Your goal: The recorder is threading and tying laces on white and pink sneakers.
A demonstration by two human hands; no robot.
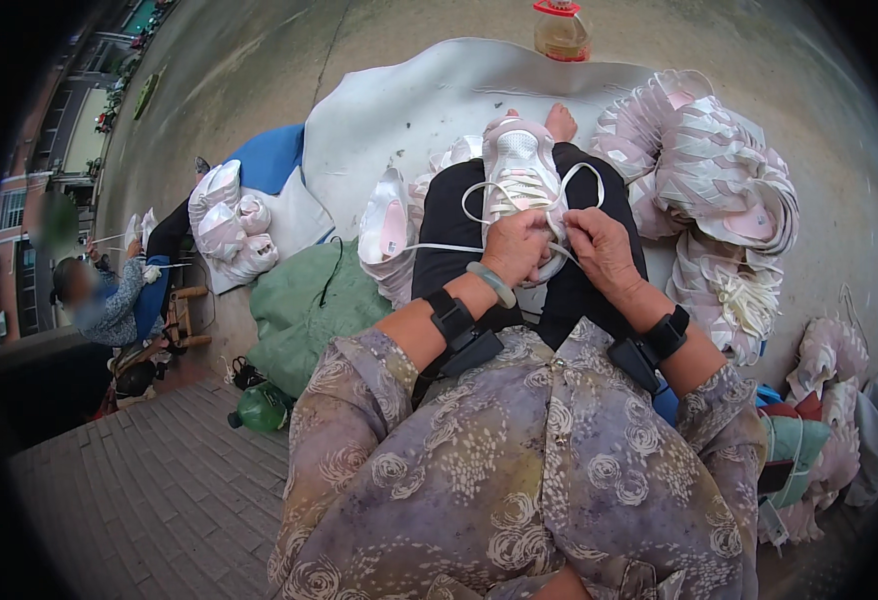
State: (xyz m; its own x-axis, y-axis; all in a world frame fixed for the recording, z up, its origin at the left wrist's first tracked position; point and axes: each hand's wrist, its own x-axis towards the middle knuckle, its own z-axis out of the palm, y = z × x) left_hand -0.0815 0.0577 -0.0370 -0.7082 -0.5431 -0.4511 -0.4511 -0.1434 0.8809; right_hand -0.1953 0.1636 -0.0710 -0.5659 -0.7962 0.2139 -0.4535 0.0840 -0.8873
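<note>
A white and pale pink sneaker point(517, 150) lies across my dark-trousered lap, its toe pointing away from me. White shoelace point(481, 205) runs in rows over its tongue, and loose loops stick out on both sides. At the shoe's collar my left hand point(519, 247) is closed, fingers bent around the lace. One lace end trails from it to the left. Just to its right, my right hand point(604, 248) pinches the lace between thumb and fingers. The heel end of the shoe is partly hidden by my hands.
Bundled sneakers point(719, 180) are piled at the right, with more shoes point(387, 235) by my left knee. A green sack point(299, 300) and green bottle point(261, 408) lie left. Beyond the white sheet point(399, 100) stands a jug point(562, 35). Another person sits far left, handling shoes.
</note>
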